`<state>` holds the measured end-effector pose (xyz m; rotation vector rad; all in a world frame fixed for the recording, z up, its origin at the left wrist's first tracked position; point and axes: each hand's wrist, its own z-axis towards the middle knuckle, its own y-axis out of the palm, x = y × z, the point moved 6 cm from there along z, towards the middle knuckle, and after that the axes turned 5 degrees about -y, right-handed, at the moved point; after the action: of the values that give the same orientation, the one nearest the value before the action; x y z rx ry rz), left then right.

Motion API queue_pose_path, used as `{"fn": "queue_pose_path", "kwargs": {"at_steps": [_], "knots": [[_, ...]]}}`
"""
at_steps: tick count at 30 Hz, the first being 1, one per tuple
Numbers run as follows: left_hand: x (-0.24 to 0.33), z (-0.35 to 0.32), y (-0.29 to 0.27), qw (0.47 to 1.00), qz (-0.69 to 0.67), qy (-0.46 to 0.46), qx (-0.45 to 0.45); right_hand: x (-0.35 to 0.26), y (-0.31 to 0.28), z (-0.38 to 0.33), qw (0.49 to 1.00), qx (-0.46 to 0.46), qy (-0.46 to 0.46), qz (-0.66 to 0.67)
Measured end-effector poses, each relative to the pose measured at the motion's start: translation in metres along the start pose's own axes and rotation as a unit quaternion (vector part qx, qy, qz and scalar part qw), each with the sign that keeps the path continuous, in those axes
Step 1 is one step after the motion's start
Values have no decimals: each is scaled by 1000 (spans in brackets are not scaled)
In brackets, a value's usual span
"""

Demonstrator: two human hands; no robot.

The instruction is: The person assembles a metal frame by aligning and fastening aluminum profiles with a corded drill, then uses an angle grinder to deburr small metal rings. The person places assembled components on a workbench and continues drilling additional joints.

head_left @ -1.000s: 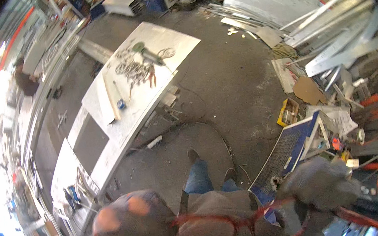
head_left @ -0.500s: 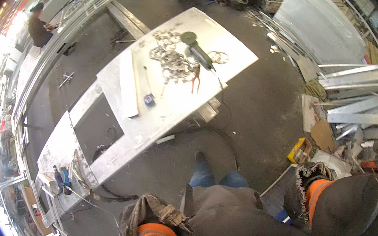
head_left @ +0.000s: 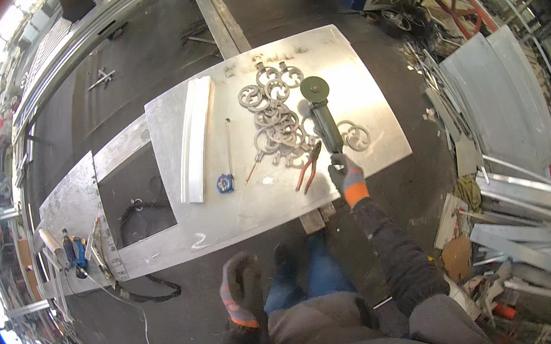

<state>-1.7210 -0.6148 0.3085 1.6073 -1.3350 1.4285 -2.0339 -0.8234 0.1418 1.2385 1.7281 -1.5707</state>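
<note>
My right hand (head_left: 347,175), in a grey and orange glove, closes around the rear end of a dark green angle grinder (head_left: 326,121). The grinder lies on the pale metal sheet (head_left: 251,199), disc end away from me. My left hand (head_left: 240,288), gloved too, hangs in front of the table edge with loosely curled fingers and nothing visible in it. Left of the grinder is a pile of round grey metal pieces (head_left: 278,127); one more ring piece (head_left: 356,136) lies at its right. Red-handled pliers (head_left: 309,168) rest beside my right hand.
A long white profile (head_left: 196,140) and a blue tape measure (head_left: 224,183) lie on the sheet. A blue power tool (head_left: 78,255) sits on the frame at left, its cable hanging to the floor. Metal scraps and strips (head_left: 523,231) are heaped at right, near large leaning sheets (head_left: 499,86).
I have come closer to the table. My right hand has reached forward and taken hold of the angle grinder; my left hand has come into view below the table edge.
</note>
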Motion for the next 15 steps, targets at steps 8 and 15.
{"fn": "queue_pose_path", "kwargs": {"at_steps": [8,15], "knots": [[-155,-41,45,968,2,-243,58,68,113,149,896,-173,-87,-400],[-107,3,90,981,49,-187,3,48,88,148,934,-158,-212,-239]]}}
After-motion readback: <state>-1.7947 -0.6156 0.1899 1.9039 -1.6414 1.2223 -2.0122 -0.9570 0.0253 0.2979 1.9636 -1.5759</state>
